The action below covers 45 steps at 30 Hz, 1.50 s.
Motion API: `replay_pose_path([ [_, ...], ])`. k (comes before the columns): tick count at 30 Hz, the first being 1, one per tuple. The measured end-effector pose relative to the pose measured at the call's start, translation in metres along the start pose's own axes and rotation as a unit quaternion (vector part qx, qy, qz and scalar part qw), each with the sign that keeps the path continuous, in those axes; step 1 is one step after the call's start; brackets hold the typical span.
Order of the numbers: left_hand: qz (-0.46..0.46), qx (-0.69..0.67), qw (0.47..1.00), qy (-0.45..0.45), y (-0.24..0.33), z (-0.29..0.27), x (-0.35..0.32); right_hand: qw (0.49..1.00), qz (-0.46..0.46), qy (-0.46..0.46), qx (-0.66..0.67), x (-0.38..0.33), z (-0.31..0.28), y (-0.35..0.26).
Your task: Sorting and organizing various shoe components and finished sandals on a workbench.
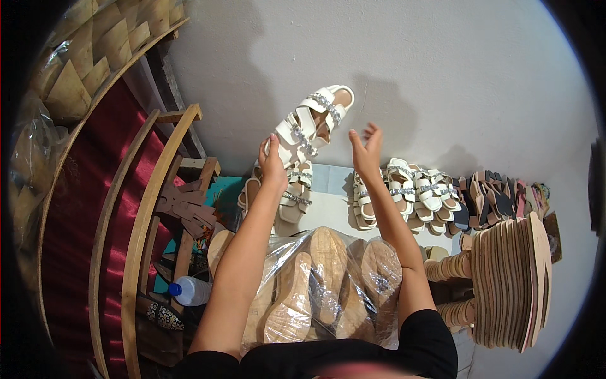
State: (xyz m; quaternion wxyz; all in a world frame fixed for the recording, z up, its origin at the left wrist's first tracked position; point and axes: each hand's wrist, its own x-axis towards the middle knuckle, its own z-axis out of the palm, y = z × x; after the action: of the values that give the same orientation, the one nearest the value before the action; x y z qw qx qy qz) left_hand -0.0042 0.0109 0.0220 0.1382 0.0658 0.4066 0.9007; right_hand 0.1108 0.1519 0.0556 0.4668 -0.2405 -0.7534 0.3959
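The left hand (273, 165) is raised in front of the pale wall, its fingers closed on the heel end of a cream strappy sandal with glittering silver bands (314, 120), which tilts up and to the right above the bench (331, 205). The right hand (366, 150) hangs just beside the sandal, fingers spread and loosely curled, holding nothing. Below the lifted sandal a matching cream sandal (295, 192) lies on the bench, with a row of similar cream sandals (410, 192) to its right. Nearer the person sits a clear plastic bag of tan cork wedge soles (328, 284). A stack of flat pinkish insoles (511, 281) stands on edge at the right.
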Motion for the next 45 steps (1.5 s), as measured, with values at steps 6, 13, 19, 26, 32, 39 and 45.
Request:
replay_pose_path([
  [6,0.01,0.188,0.954,-0.234,-0.015,0.002,-0.008,0.874,0.318,-0.238,0.278,0.0,0.011,0.017],
  [13,-0.049,0.395,0.837,-0.376,-0.019,-0.003,-0.016,0.922,0.279,-0.213,0.163,0.006,-0.004,0.03],
  [19,-0.002,0.464,0.855,-0.233,-0.015,-0.011,-0.01,0.901,0.346,-0.25,0.076,-0.003,0.001,0.087],
  [26,-0.117,0.344,0.923,-0.122,-0.005,-0.013,-0.001,0.936,0.152,-0.181,-0.261,-0.046,0.015,0.155],
  [32,-0.129,0.35,0.92,-0.116,0.006,-0.013,-0.004,0.872,0.01,-0.23,-0.431,-0.064,0.018,0.12],
  [39,-0.132,0.368,0.911,-0.129,0.0,-0.013,-0.001,0.809,-0.032,-0.327,-0.488,-0.079,0.017,0.151],
  [45,-0.127,0.352,0.918,-0.135,-0.001,-0.012,-0.002,0.874,0.055,-0.322,-0.36,-0.071,0.013,0.172],
])
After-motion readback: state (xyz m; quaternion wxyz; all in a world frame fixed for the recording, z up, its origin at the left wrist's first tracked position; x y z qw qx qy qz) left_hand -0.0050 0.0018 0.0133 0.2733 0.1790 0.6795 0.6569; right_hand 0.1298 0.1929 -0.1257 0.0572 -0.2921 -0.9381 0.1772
